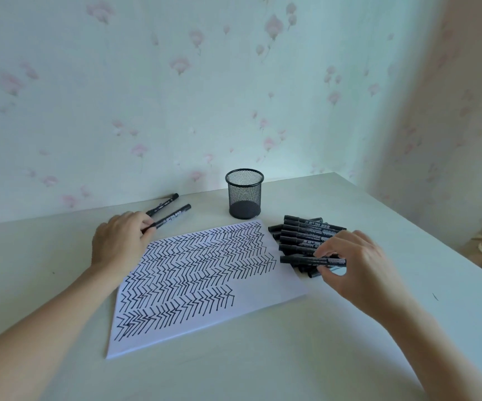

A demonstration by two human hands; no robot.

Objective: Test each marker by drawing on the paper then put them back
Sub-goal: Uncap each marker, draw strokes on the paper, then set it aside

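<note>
Markers, far left: two black markers lie on the table (60, 285) beyond the paper; the far marker (163, 204) rests free, long axis running near-left to far-right.
Left hand: the left hand (119, 241) rests at the paper's far-left corner, its fingers (147, 224) curled round the near end of the second marker (170, 216), which points far-right toward the cup.
Paper: the white paper (268, 287) sits mid-table, mostly covered in rows of black zigzag strokes; only its near-right area is blank.
Cup: the black mesh cup (244, 193) stands upright beyond the paper, with no markers visible inside.
Marker pile: a heap of black markers (306, 230) lies just right of the paper, long axes mostly left to right.
Right hand: the right hand (352, 264) pinches one marker (300, 259) at the pile's near edge, level, one end pointing left over the paper's edge.
Risk: lifting from a loose heap could nudge neighbours into rolling across the table; with both hands holding markers, tested and untested ones could get mixed.
</note>
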